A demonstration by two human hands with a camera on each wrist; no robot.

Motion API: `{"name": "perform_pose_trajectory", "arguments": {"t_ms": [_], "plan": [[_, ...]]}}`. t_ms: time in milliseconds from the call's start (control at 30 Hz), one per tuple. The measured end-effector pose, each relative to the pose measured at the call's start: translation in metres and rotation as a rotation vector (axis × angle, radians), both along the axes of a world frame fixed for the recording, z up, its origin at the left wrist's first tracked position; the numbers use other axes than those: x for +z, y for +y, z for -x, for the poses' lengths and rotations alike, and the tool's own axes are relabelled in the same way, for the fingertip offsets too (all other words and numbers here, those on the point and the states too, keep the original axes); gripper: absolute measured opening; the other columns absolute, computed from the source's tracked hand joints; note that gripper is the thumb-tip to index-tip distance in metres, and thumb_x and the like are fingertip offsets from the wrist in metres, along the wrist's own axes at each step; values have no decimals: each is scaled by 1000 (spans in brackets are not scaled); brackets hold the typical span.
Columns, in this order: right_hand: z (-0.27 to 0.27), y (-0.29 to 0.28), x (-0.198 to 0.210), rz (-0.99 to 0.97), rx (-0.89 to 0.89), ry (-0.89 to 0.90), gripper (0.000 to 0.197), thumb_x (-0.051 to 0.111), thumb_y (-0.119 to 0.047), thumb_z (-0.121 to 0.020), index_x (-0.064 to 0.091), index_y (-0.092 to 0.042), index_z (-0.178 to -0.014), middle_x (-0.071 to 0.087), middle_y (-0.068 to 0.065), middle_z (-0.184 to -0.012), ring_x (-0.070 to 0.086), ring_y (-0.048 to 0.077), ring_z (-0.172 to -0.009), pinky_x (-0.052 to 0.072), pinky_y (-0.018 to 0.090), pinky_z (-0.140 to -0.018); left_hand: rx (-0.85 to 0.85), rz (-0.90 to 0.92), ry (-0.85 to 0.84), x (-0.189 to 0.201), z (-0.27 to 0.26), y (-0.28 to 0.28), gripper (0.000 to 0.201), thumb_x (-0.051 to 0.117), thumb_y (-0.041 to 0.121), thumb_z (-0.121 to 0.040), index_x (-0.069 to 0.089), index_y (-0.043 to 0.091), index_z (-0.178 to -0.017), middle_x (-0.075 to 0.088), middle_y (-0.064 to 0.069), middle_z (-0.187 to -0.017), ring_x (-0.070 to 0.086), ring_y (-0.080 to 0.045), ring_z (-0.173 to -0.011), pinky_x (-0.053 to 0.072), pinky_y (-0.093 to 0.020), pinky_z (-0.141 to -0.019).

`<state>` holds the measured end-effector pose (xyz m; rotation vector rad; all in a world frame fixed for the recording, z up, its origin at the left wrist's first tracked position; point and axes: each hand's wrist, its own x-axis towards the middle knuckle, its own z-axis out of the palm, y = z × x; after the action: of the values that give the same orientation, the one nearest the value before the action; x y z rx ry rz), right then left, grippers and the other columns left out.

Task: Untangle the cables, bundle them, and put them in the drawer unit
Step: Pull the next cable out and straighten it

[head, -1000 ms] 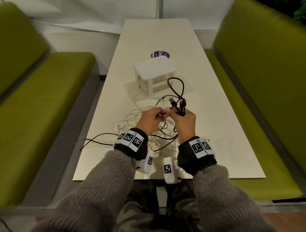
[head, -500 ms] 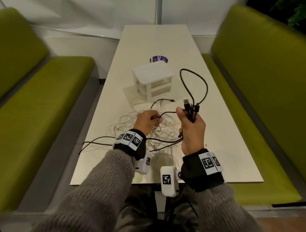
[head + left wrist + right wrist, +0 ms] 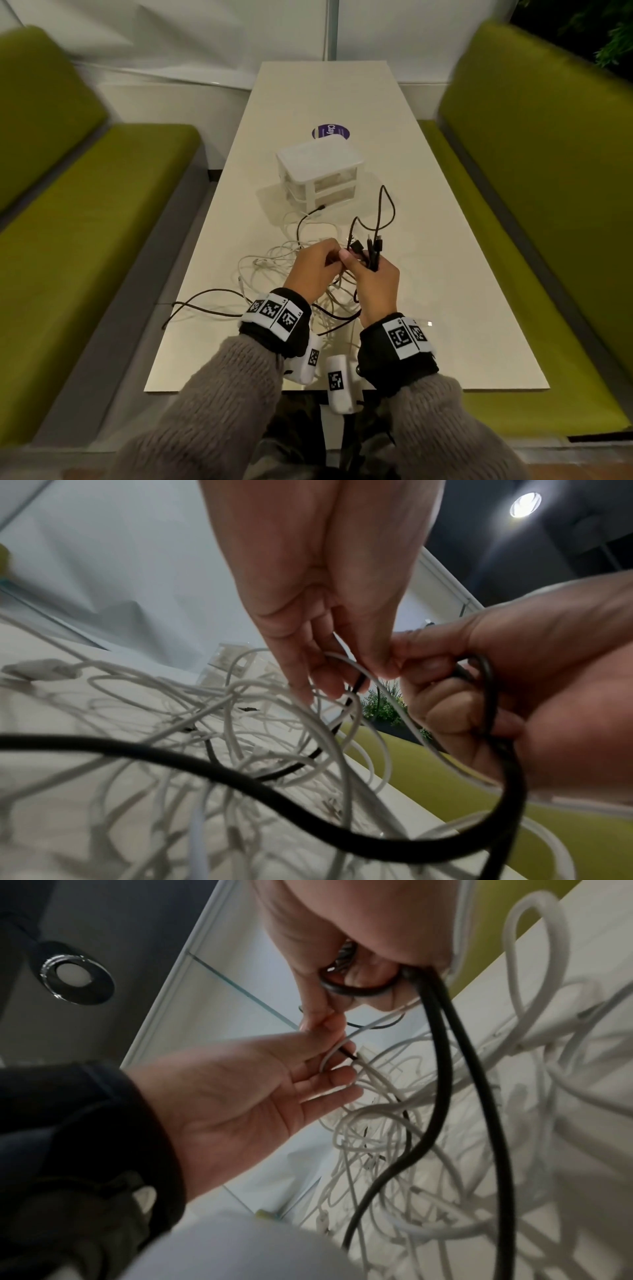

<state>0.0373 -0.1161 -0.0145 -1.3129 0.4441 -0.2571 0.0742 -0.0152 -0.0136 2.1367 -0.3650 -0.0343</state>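
Snag risk noted: I'm watching the right hand (image 3: 375,286) gripping folded black cables (image 3: 373,253), plugs up, while the left hand (image 3: 313,270) is pinching a white strand (image 3: 346,664) off the tangle (image 3: 284,270) on the table (image 3: 445,274). Pulling now is prob. tightening loops or dragging the pile off the edge. Drawer unit (image 3: 320,171) is sitting shut beyond. Sticker (image 3: 330,132) is reading "Clay", rest hidden.

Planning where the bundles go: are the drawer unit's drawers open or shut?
Shut: both drawer fronts sit flush in the drawer unit in the head view.
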Motion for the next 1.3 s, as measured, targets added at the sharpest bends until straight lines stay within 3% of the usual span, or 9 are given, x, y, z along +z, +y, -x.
{"name": "perform_pose_trajectory", "arguments": {"t_ms": [233, 500, 600, 700, 800, 900, 967, 1167, 1300], "plan": [[4, -5, 11, -75, -60, 1, 13, 75, -5, -79, 66, -13, -74, 66, 1, -72, 63, 8, -70, 51, 18, -71, -9, 12, 25, 1, 2, 0, 7, 70, 6, -79, 65, 3, -82, 64, -2, -75, 56, -2, -64, 43, -7, -61], [19, -16, 35, -166, -49, -125, 16, 73, -5, -80, 63, -16, -73, 69, -10, -70, 61, -2, -62, 44, 15, -64, -3, -63, 78, -6, -2, 9, 4, 69, 9, -81, 68, 6, -83, 63, 0, -74, 55, -8, -67, 38, -3, -59], [21, -25, 36, -217, -72, -155, 18, 71, -10, -83, 60, -20, -74, 61, -14, -63, 52, -3, -55, 37, 17, -59, 2, -76, 66, -5, -3, 10, 4, 68, 10, -82, 66, 7, -82, 59, 4, -70, 50, -1, -63, 37, -2, -58], [17, -24, 26, -84, 2, -112, 10, 73, -16, -81, 67, -21, -88, 46, -11, -59, 49, 0, -54, 42, 16, -62, -9, -63, 11, 1, -1, 7, 8, 66, 10, -83, 60, 6, -79, 54, 6, -66, 46, 0, -60, 36, -7, -56], [14, -12, 8, 136, 129, -9, 29, 79, -23, -78, 72, -13, -104, 69, 0, -78, 69, 13, -81, 55, 26, -81, -58, -87, -68, 9, 3, 0, 5, 60, 2, -82, 57, 6, -80, 53, 1, -71, 46, -6, -64, 35, -18, -61], [6, -4, -1, 200, 53, 14, 17, 76, -26, -80, 75, -16, -94, 74, 5, -91, 70, 18, -91, 54, 41, -91, -76, -60, -97, 12, 7, -2, 1, 57, 2, -84, 57, 3, -84, 58, -7, -77, 52, -19, -73, 40, -28, -66], [5, 0, 1, 172, 18, 2, 2, 76, -22, -81, 74, -23, -81, 74, 4, -86, 70, 18, -88, 54, 38, -88, -52, -66, -83, 12, 7, -2, 4, 58, 5, -86, 57, 1, -87, 60, -10, -80, 54, -21, -74, 39, -28, -66], [2, -13, 20, 12, -138, -35, 21, 75, -13, -80, 58, -16, -68, 61, 0, -72, 57, 7, -68, 46, 17, -66, -14, -136, 69, 0, -2, 8, 12, 68, 17, -83, 66, 6, -87, 59, -1, -78, 52, -12, -72, 33, -7, -56], [6, -17, 36, -40, -148, -86, 26, 73, -12, -83, 54, -18, -66, 60, -3, -70, 55, 4, -66, 43, 19, -67, 29, -139, 66, -1, -11, 8, 9, 68, 11, -82, 67, 3, -86, 63, -7, -82, 50, -12, -71, 35, -10, -55]]}}
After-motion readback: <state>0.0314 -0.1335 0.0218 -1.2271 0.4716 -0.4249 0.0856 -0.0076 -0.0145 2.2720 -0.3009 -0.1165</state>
